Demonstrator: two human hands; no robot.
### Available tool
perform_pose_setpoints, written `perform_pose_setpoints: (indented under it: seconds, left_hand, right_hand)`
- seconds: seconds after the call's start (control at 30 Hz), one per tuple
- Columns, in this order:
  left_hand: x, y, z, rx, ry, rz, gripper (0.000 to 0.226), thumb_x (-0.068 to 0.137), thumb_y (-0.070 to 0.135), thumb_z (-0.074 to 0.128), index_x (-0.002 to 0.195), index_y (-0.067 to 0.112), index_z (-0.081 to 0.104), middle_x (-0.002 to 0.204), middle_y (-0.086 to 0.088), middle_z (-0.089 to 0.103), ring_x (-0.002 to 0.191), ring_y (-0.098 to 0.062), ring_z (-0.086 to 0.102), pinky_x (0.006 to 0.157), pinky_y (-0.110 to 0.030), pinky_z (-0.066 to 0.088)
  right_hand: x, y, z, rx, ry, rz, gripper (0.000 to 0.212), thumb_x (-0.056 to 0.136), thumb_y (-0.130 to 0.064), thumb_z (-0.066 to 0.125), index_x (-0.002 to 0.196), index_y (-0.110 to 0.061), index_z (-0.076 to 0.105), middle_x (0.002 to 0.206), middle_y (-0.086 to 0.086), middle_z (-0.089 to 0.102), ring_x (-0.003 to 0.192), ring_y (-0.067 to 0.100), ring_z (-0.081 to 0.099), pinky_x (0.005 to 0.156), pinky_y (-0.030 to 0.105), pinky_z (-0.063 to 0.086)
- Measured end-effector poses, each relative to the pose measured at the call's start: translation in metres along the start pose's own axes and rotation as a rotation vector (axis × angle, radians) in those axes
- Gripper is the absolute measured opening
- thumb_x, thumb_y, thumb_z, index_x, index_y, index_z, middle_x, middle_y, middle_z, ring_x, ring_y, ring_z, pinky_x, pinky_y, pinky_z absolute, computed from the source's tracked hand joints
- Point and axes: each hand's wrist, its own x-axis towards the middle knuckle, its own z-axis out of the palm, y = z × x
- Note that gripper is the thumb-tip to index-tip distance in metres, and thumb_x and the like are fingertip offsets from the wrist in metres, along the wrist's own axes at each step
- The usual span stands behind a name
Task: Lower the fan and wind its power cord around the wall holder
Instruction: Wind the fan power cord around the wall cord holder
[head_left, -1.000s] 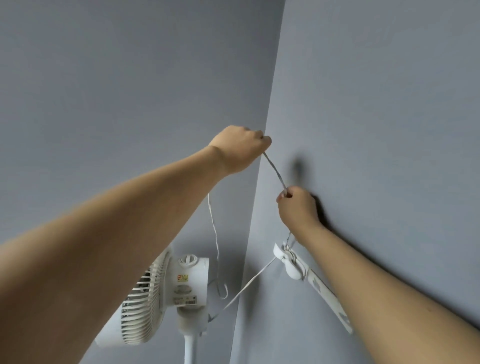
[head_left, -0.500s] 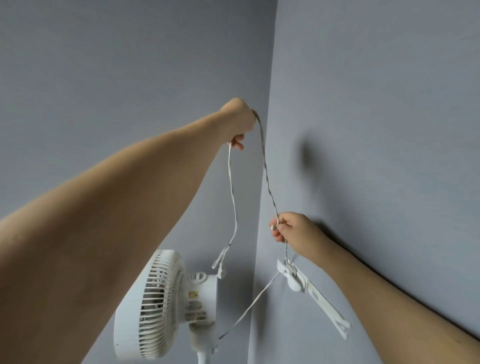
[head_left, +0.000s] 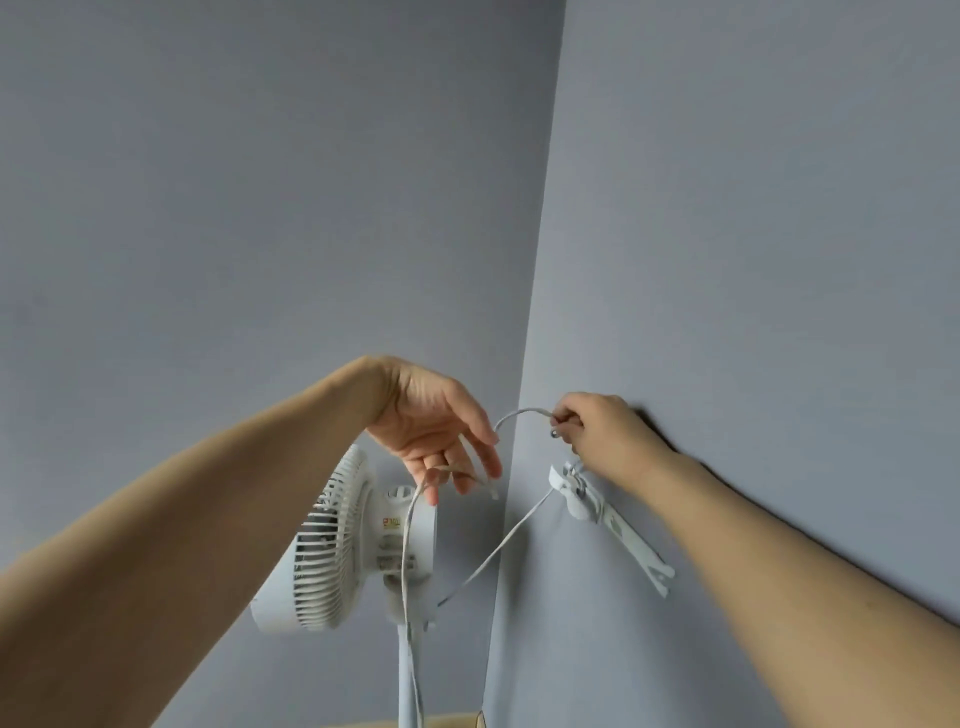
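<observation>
The fan (head_left: 337, 540) is the bulkiest piece here, a white plastic head on a slim pole standing in the corner of the room; it looks light but top-heavy, so any tug on its lead could rock it. On the right-hand wall just beside it sits the wall holder (head_left: 582, 493), a small white bracket with a long flat arm slanting down, probably stiff yet thin enough to snap under a hard pull. The power cord (head_left: 498, 551) is thin, soft and limp, running from the back of the fan up to the holder, then arching between the hands. The left hand (head_left: 436, 431) has its fingers (head_left: 480, 457) loosely spread, a loop draped over them; the right hand (head_left: 602, 431) pinches the cord just above the holder. Best gripped close to the bracket, with light tension.
</observation>
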Motion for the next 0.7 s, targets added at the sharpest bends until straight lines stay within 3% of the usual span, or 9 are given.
perform_pose_setpoints:
  seconds: [0.1,0.2,0.3,0.37,0.53,0.6,0.7]
  left_hand:
    - [0.037,-0.023,0.011,-0.187,0.178,0.03,0.037,0.097,0.036,0.047,0.122,0.009,0.044,0.096,-0.021,0.071,0.057,-0.03,0.067,0.07,-0.039,0.057]
    - [0.069,-0.035,0.019,-0.467,0.308,0.136,0.035,0.098,0.037,0.038,0.118,0.009,0.041,0.109,-0.028,0.067,0.065,-0.036,0.069,0.065,-0.04,0.057]
    - [0.088,-0.041,0.023,-0.677,0.515,0.247,0.037,0.09,0.038,0.043,0.114,0.01,0.037,0.104,-0.029,0.068,0.068,-0.044,0.07,0.059,-0.042,0.057]
    - [0.097,-0.044,0.026,-0.791,0.584,0.32,0.04,0.087,0.041,0.046,0.117,0.014,0.038,0.11,-0.028,0.066,0.069,-0.045,0.07,0.059,-0.044,0.056]
    - [0.107,-0.049,0.032,-0.617,0.692,0.369,0.054,0.088,0.071,0.038,0.123,0.031,0.051,0.116,-0.011,0.052,0.091,-0.035,0.064,0.055,-0.04,0.057]
    - [0.107,-0.049,0.032,-0.488,0.73,0.373,0.054,0.091,0.068,0.035,0.106,0.023,0.061,0.109,-0.005,0.051,0.091,-0.027,0.058,0.061,-0.037,0.055]
    - [0.107,-0.052,0.031,-0.337,0.757,0.39,0.044,0.095,0.058,0.04,0.078,0.021,0.058,0.092,0.0,0.056,0.084,-0.019,0.05,0.077,-0.037,0.043]
  right_hand:
    - [-0.001,0.0,0.0,-0.021,-0.007,-0.019,0.008,0.088,-0.01,0.06,0.087,-0.013,0.067,0.078,-0.003,0.062,0.08,0.021,0.063,0.073,0.029,0.05]
    - [-0.004,0.002,-0.001,-0.035,-0.017,-0.039,0.007,0.087,-0.009,0.063,0.086,-0.013,0.068,0.075,-0.003,0.06,0.081,0.023,0.065,0.075,0.033,0.053]
    - [-0.007,0.002,-0.001,-0.045,-0.031,-0.043,0.008,0.086,-0.009,0.062,0.087,-0.012,0.069,0.076,-0.002,0.062,0.082,0.024,0.066,0.077,0.037,0.055]
    - [-0.008,0.002,-0.002,-0.05,-0.04,-0.043,0.008,0.086,-0.008,0.062,0.088,-0.011,0.069,0.077,-0.001,0.062,0.083,0.024,0.067,0.079,0.039,0.056]
    - [-0.009,0.004,-0.001,-0.063,-0.063,-0.041,0.008,0.086,-0.01,0.063,0.09,-0.012,0.07,0.082,0.002,0.065,0.082,0.025,0.068,0.08,0.04,0.056]
    - [-0.009,0.004,-0.001,-0.058,-0.07,-0.033,0.008,0.086,-0.009,0.063,0.089,-0.012,0.07,0.081,0.002,0.065,0.082,0.025,0.068,0.08,0.041,0.056]
    - [-0.009,0.006,0.0,-0.083,-0.094,-0.024,0.008,0.086,-0.01,0.063,0.089,-0.014,0.07,0.082,0.0,0.065,0.082,0.024,0.068,0.079,0.038,0.056]
